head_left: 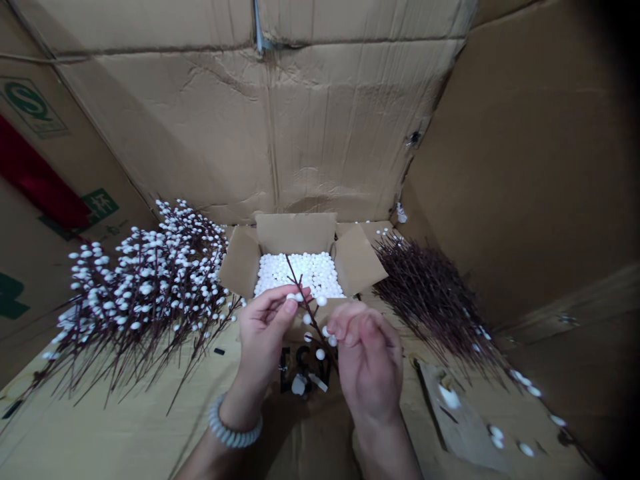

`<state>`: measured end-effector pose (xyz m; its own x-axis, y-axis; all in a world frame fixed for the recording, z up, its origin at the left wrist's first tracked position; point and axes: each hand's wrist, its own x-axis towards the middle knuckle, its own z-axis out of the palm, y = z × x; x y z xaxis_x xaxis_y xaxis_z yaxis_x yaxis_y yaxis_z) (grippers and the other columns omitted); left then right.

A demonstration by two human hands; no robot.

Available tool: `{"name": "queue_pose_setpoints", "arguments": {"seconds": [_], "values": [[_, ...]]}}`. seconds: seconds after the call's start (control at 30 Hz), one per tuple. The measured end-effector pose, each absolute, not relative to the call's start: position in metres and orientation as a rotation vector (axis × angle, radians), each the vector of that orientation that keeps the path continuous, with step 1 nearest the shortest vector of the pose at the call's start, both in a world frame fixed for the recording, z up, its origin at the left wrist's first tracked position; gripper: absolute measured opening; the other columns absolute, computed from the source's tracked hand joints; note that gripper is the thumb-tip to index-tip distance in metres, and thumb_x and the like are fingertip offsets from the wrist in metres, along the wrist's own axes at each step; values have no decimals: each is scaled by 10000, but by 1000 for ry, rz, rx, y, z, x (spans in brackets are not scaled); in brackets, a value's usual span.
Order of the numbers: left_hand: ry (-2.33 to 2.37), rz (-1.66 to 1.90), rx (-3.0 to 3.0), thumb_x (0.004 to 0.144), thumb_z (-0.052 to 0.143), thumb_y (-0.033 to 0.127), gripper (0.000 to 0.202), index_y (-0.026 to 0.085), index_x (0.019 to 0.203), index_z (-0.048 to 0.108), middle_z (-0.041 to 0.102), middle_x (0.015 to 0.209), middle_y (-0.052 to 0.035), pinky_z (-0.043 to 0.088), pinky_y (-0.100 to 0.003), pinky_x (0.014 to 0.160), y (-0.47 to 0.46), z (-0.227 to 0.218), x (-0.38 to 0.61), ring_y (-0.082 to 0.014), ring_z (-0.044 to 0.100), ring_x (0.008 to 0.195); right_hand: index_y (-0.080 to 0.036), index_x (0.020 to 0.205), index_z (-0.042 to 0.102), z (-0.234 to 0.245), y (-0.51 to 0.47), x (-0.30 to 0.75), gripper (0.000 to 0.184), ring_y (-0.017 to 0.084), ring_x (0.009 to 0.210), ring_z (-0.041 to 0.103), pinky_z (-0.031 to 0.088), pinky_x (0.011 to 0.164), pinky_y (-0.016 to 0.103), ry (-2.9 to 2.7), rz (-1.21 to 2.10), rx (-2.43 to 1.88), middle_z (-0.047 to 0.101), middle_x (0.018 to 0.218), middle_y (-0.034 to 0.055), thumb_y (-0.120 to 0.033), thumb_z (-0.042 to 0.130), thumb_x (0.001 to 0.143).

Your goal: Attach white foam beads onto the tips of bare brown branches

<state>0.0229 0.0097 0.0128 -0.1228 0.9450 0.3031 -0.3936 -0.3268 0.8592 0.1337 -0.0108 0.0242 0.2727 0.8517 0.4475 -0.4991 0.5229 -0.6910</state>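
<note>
A dark brown artificial berry branch (313,323) with several white balls on its side twigs slants between my two hands, its bare tip pointing up and away. My left hand (264,333), a pale coil band at its wrist, pinches a white ball (291,298) beside the upper part of the branch. Closed on the lower part of the branch is my right hand (370,353); its fingertips are beside more white balls and hide some of the stem. Just beyond my hands, an open cardboard box (296,233) holds many loose white balls (320,270).
On the left lies a heap of branches covered in white balls (145,287). A bundle of bare brown branches (430,293) lies on the right. Near the right front are a flat board (465,427) and loose white balls (526,449). Tall cardboard walls (200,133) enclose the table.
</note>
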Motion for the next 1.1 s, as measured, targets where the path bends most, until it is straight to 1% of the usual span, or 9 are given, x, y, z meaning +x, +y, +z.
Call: {"name": "queue_pose_setpoints", "arguments": {"seconds": [0.13, 0.27, 0.33, 0.43, 0.5, 0.63, 0.8, 1.0, 1.1], "values": [[753, 1668, 1070, 794, 704, 224, 107, 227, 894, 743, 769, 888, -35, 578, -232, 780, 10, 12, 23, -137, 719, 834, -216, 553, 603, 27, -11, 135, 422, 137, 583, 526, 435, 592, 285, -865, 1038, -418, 533, 553, -11, -377, 475, 921], [825, 1659, 1022, 783, 714, 255, 110, 225, 885, 743, 770, 859, -26, 573, -200, 747, 9, 15, 22, -124, 718, 802, -235, 605, 663, 29, -11, 143, 560, 154, 620, 568, 472, 646, 317, -890, 1143, -377, 568, 577, 6, -519, 317, 942], [888, 1631, 999, 775, 718, 286, 138, 205, 885, 742, 771, 831, -38, 579, -202, 709, 8, 17, 22, -136, 723, 773, -236, 626, 676, 28, -9, 147, 567, 156, 634, 579, 482, 654, 320, -868, 1150, -396, 585, 603, 9, -564, 320, 922], [937, 1585, 993, 769, 717, 312, 185, 177, 894, 738, 769, 804, -60, 592, -229, 677, 7, 18, 23, -167, 729, 760, -234, 697, 688, 23, -4, 148, 345, 142, 660, 590, 482, 656, 287, -812, 1055, -599, 633, 677, -3, -495, 532, 859], [924, 1574, 1010, 777, 707, 309, 183, 177, 900, 736, 769, 817, -66, 597, -242, 679, 7, 17, 23, -174, 730, 767, -227, 785, 702, 19, -2, 146, 212, 148, 703, 613, 489, 675, 285, -835, 1010, -771, 675, 754, 7, -421, 621, 820], [931, 1591, 1134, 765, 713, 246, 119, 180, 860, 741, 771, 823, -63, 598, -241, 697, 7, 17, 24, -169, 730, 750, -212, 891, 715, 15, 0, 140, 231, 196, 852, 652, 513, 775, 336, -994, 1073, -848, 715, 899, 51, -405, 600, 835], [971, 1598, 1340, 721, 720, 146, 93, 174, 809, 731, 770, 784, -49, 599, -225, 642, 5, 24, 27, -167, 730, 709, -241, 900, 719, 14, 1, 140, 189, 191, 874, 662, 527, 792, 328, -983, 1101, -801, 724, 916, 30, -382, 650, 794], [1090, 1588, 1560, 741, 725, 197, 97, 157, 826, 702, 762, 809, -60, 586, -244, 695, 4, 23, 31, -174, 723, 752, -204, 818, 712, 14, 5, 136, 164, 211, 886, 668, 532, 807, 358, -880, 1111, -836, 724, 882, 47, -347, 681, 744], [1057, 1465, 1720, 760, 709, 223, 115, 165, 860, 712, 761, 850, -65, 572, -253, 715, 8, 30, 28, -178, 715, 774, -192, 777, 698, 13, 8, 136, 167, 186, 816, 656, 524, 750, 316, -784, 1118, -852, 713, 823, 33, -347, 710, 715]]}}
